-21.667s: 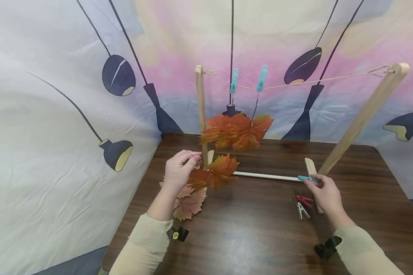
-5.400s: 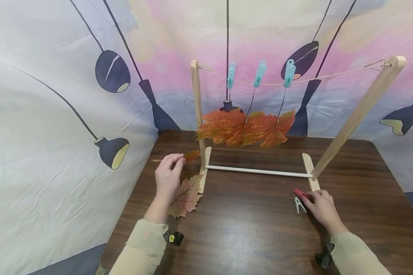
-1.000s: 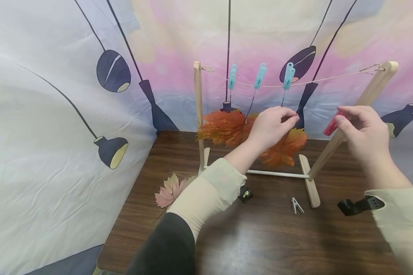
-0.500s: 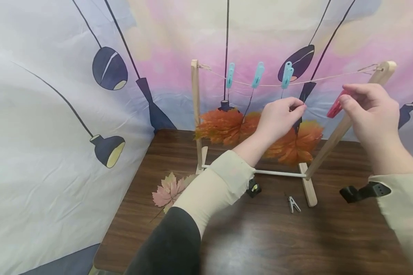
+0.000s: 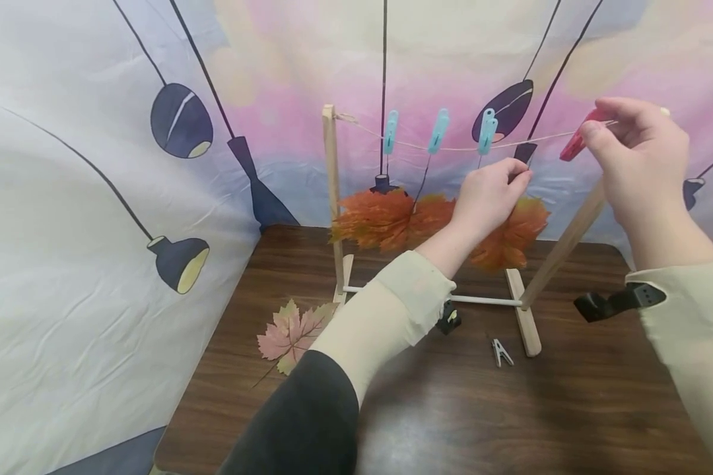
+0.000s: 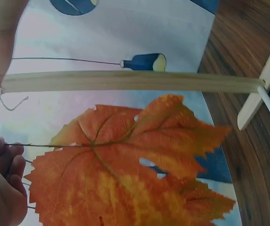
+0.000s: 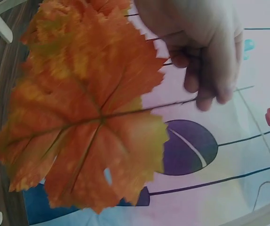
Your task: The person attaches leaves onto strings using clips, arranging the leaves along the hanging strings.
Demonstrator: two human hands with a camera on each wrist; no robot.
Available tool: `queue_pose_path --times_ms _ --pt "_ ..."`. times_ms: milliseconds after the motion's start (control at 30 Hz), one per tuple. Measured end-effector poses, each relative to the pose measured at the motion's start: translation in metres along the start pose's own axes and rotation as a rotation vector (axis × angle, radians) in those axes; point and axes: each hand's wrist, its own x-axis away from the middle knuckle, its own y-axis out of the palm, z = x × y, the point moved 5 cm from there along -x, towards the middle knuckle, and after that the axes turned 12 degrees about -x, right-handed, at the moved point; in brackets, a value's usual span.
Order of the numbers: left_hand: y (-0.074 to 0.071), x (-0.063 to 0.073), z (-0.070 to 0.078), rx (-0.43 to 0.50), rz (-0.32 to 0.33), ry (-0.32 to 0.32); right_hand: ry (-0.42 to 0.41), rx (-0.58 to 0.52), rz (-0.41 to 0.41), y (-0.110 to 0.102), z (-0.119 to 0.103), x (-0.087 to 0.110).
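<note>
My left hand pinches the thin dark stem of an orange artificial maple leaf, which hangs below the fingers just under the string. Higher and to the right, my right hand holds a red clothespin between thumb and fingers, its free end at the string. Light blue clothespins grip the string further left. From them more orange leaves hang by their stems, partly behind my left hand and forearm. In the left wrist view the held leaf overlaps others.
The string runs between two wooden posts whose feet stand on the brown table, joined by a white rod. A white clothespin lies near the right foot. Pinkish leaves lie at the left, partly behind my left sleeve.
Over the last second both hands have risen towards the string, the right hand bringing the red clothespin up to it. Earlier, the red clothespin lay on the table and the left hand was at the left post.
</note>
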Motion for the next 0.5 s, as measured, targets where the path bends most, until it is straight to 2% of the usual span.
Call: queue_pose_path --times_ms 167,367,500 --pt "-0.001 -0.002 -0.001 -0.059 0.015 0.02 0.036 -0.014 -0.022 0.008 -0.008 -0.005" --pt "0.0 -0.006 -0.002 -0.023 0.023 -0.054 0.139 -0.047 -0.062 0.016 -0.011 -0.014" --pt "0.002 -0.01 0.0 -0.005 0.01 -0.098 0.191 -0.019 -0.104 0.019 -0.009 -0.021"
